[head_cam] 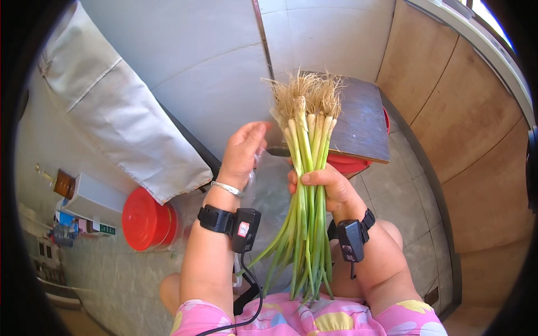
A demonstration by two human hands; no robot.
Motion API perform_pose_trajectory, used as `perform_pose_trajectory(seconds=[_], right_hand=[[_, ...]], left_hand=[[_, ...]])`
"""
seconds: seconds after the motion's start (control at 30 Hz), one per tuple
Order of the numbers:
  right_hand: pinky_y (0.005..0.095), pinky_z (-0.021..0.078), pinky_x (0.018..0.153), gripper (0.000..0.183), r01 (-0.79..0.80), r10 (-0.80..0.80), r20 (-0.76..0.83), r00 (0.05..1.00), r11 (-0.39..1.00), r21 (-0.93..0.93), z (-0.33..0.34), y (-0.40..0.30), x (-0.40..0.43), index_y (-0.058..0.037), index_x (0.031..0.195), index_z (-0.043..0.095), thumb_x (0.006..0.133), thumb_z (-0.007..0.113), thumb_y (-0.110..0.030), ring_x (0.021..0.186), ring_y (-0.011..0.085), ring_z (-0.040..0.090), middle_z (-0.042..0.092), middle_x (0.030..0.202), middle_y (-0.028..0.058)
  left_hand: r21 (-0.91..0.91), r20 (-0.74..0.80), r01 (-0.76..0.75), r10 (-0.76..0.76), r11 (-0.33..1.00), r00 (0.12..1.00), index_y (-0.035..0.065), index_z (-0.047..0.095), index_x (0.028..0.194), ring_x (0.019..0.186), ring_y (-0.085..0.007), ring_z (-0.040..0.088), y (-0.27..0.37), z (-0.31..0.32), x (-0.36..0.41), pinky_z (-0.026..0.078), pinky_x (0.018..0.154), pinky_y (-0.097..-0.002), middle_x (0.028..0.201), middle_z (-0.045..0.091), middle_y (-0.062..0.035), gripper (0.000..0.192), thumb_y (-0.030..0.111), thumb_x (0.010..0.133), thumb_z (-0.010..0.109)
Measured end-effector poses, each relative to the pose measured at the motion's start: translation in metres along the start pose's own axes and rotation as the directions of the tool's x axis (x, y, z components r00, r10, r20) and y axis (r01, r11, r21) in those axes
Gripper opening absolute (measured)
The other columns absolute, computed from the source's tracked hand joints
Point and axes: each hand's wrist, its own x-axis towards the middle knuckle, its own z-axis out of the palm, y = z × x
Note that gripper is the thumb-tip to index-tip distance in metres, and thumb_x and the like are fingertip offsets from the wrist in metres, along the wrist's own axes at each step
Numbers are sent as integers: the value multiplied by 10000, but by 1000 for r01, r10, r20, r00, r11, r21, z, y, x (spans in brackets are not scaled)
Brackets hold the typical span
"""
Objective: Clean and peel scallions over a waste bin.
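Note:
A bunch of green onions (310, 168) stands upright before me, its pale stems and tangled, dry roots at the top and its green leaves hanging towards my lap. My right hand (325, 182) is closed around the stems below their white part. To the left of the bunch, my left hand (245, 147) is raised with its fingers partly curled. A thin, clear plastic bag (269, 180) hangs below and beside the left hand; whether the fingers grip it I cannot tell.
Behind the onions is a dark board (363, 122) on top of a red container (346, 164). A lidded red bucket (147, 218) stands on the floor at the left, near a white cloth cover (126, 113). Wooden panels (466, 134) curve along the right.

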Motion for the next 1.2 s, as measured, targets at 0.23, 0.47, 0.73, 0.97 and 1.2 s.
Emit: perform_pose_trajectory(seconds=[0.23,0.47,0.73,0.97,1.2], right_hand=[[320,481,665,519,-75,65,130,989,995,71,7,14,6,2,1121,433,652,633,-91,734,214,561,547,820,111],[333,469,653,539,-90,48,275,960,986,142,5,19,8,4,1132,423,647,634,-100,739,224,544,520,800,110],[332,463,651,568,-102,58,270,961,983,151,11,18,7,18,1137,418,632,650,-96,746,224,540,516,783,107],[316,467,641,555,-105,89,232,969,993,60,17,18,7,17,1132,423,637,651,-90,718,214,545,529,791,106],[307,471,623,476,-51,47,171,984,999,18,18,20,9,3,1093,446,664,629,-95,699,196,551,543,788,101]], left_hand=[[236,60,-237,229,942,972,32,520,1027,617,-21,404,-3,-15,2,320,542,-170,717,510,42,260,199,842,593],[83,98,-162,154,983,983,40,537,928,633,-18,436,12,-11,-6,337,554,-163,712,525,44,179,178,835,604],[111,88,-97,87,989,992,64,540,868,574,-14,410,26,-18,-10,313,503,-161,686,506,57,138,180,833,607],[506,112,-435,444,744,889,39,506,791,544,-84,444,17,-22,-5,358,498,-221,623,509,2,136,149,851,561],[789,24,-418,657,450,753,5,485,753,502,-215,457,-3,-23,-2,402,516,-301,579,495,-134,123,84,803,564]])
